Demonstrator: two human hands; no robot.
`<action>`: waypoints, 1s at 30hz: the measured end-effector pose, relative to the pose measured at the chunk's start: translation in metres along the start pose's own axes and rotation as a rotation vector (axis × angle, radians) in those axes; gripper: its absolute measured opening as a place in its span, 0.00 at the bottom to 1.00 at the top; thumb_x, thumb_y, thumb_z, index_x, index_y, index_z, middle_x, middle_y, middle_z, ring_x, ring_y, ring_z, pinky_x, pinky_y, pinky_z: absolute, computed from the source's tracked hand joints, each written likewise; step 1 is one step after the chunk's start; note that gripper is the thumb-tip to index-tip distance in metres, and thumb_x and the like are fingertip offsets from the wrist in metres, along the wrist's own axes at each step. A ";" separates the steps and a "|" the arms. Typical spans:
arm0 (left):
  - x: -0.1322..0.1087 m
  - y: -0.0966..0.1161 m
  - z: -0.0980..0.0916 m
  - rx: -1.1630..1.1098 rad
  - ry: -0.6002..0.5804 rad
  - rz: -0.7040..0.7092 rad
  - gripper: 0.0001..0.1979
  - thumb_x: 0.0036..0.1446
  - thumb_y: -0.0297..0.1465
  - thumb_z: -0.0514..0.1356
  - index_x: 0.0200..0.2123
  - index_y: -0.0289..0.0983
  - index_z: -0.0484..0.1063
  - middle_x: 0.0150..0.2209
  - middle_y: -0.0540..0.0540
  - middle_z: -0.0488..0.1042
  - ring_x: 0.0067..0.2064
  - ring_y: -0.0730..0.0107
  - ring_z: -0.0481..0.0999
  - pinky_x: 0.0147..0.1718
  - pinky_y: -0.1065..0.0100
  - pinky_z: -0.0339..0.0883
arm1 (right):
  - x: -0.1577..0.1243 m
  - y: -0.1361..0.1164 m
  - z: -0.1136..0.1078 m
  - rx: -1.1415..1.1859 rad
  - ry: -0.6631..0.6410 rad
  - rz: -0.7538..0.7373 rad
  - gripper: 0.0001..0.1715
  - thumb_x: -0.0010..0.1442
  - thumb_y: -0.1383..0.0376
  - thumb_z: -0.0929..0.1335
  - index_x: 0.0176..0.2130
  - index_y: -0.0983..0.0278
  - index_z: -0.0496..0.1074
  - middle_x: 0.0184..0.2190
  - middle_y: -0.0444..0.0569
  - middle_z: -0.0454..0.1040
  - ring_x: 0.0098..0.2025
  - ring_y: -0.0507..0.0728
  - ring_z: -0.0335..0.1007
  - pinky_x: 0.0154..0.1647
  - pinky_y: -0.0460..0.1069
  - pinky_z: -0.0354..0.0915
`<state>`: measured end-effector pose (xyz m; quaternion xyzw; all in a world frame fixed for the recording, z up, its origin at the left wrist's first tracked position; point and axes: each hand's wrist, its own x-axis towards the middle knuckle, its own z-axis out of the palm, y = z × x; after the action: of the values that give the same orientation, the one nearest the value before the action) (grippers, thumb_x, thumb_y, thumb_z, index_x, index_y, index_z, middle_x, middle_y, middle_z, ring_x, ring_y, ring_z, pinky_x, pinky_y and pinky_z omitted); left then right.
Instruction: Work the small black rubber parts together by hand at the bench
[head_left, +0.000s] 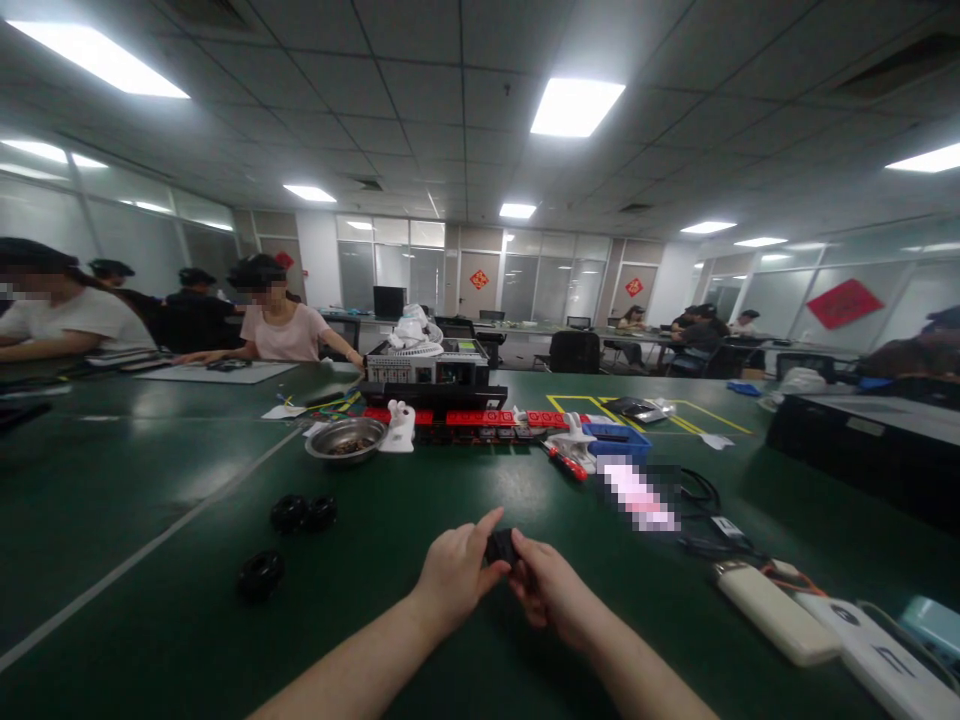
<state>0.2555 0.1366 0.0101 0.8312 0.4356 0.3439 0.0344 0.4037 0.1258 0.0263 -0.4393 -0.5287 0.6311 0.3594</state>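
A small, dark, block-shaped part is held between my two hands, just above the green table. My left hand grips it from the left, with thumb and fingers on either side. From the right, my right hand pinches the same part with its fingers curled in. Much of the part is covered by fingers, so its exact kind cannot be made out. To the left lie black, shiny, ring-like pieces resembling small tyres, two of them side by side farther back.
A metal bowl with small pieces stands beyond, beside a white plastic part. Behind are a red strip, a red-handled tool and a blue tray. Cables and a cream power bank lie right. A co-worker sits across.
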 end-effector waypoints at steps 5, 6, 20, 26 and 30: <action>0.002 0.010 0.007 -0.764 0.009 -0.510 0.27 0.54 0.47 0.37 0.43 0.35 0.61 0.20 0.51 0.65 0.21 0.73 0.66 0.21 0.71 0.58 | -0.011 -0.011 -0.002 -0.473 0.086 -0.480 0.13 0.51 0.61 0.64 0.38 0.63 0.67 0.35 0.49 0.69 0.37 0.55 0.63 0.39 0.48 0.59; 0.003 0.011 0.010 -0.907 -0.053 -0.674 0.29 0.53 0.48 0.35 0.41 0.33 0.62 0.14 0.54 0.59 0.15 0.75 0.59 0.17 0.73 0.54 | -0.012 -0.010 -0.002 -0.528 0.092 -0.509 0.17 0.50 0.62 0.65 0.42 0.61 0.66 0.40 0.49 0.67 0.41 0.56 0.62 0.43 0.49 0.58; -0.002 0.006 0.000 -0.387 -0.083 -0.198 0.20 0.52 0.41 0.48 0.47 0.39 0.59 0.23 0.52 0.66 0.25 0.72 0.65 0.25 0.72 0.55 | 0.007 0.003 -0.012 -0.059 0.034 0.041 0.19 0.50 0.51 0.60 0.33 0.65 0.59 0.15 0.40 0.64 0.12 0.48 0.57 0.10 0.42 0.56; 0.003 -0.002 0.021 -0.912 -0.077 -0.572 0.27 0.52 0.48 0.39 0.39 0.32 0.62 0.18 0.53 0.61 0.16 0.78 0.61 0.13 0.77 0.51 | 0.000 0.004 -0.008 -0.447 0.141 -0.462 0.19 0.44 0.72 0.66 0.38 0.62 0.63 0.34 0.45 0.68 0.32 0.52 0.63 0.33 0.48 0.62; 0.003 -0.007 0.027 -0.894 -0.103 -0.520 0.22 0.49 0.47 0.47 0.34 0.33 0.63 0.19 0.54 0.62 0.16 0.78 0.61 0.12 0.77 0.51 | 0.001 0.007 -0.009 -0.493 0.157 -0.489 0.32 0.41 0.73 0.67 0.47 0.59 0.60 0.44 0.47 0.64 0.41 0.55 0.60 0.45 0.51 0.56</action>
<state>0.2682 0.1499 -0.0113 0.6153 0.4358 0.4352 0.4919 0.4122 0.1286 0.0192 -0.4204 -0.7255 0.3443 0.4223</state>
